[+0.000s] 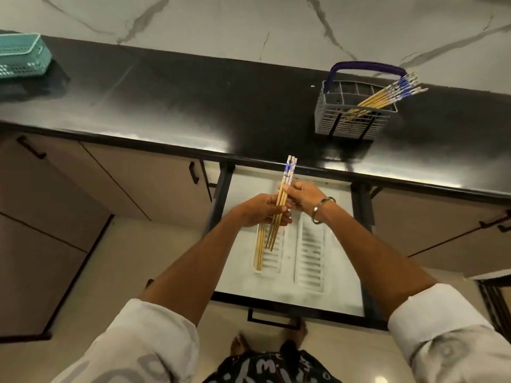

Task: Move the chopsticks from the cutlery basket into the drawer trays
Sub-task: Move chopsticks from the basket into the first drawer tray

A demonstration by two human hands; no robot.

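A small bundle of wooden chopsticks with blue-and-white tops stands nearly upright over the open drawer. My left hand grips the bundle at its middle. My right hand pinches the same bundle just above, a metal bangle on its wrist. Below them, two chopsticks lie in the left white slotted tray. The right tray holds nothing. The grey cutlery basket with a purple handle stands on the counter at the back right, several chopsticks leaning out of it.
A teal perforated basket sits at the far left of the black countertop. Closed cabinet doors flank the drawer. The drawer's front handle is near my feet. A marble wall rises behind the counter.
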